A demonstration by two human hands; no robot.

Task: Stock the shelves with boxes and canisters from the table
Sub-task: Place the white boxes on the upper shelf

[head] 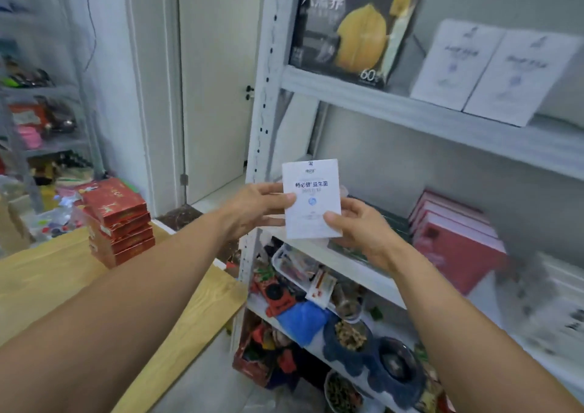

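A small white cardboard box (311,199) with blue writing is held up in the air by two hands. It is held upright in front of a white metal shelf rack (442,118), and it is not resting on any shelf. The thumb of the left hand (256,207) is pressed on the front, near the left edge. The thumb of the right hand (357,226) is pressed on the front, near the bottom right corner. The other fingers are curled round behind the box, and most of them are hidden by it.

On the top shelf, one big black box with a yellow fruit picture (350,36) is seen, with its top cut off. Beside it two flat white boxes (458,61) are leaned. Their print is too blurry to read.

On the middle shelf, to the right of the hands, some red and pink boxes (455,238) are packed side by side. Three or four can be made out. Further right, everything is smeared.

The lower shelves are filled with a jumble of small things that cannot be told apart.

On the left, a pile of flat red boxes (118,223) is stacked on a light wooden table (47,273). About five can be counted. Part of the table is hidden by the left arm. A white door (218,80) is seen behind.
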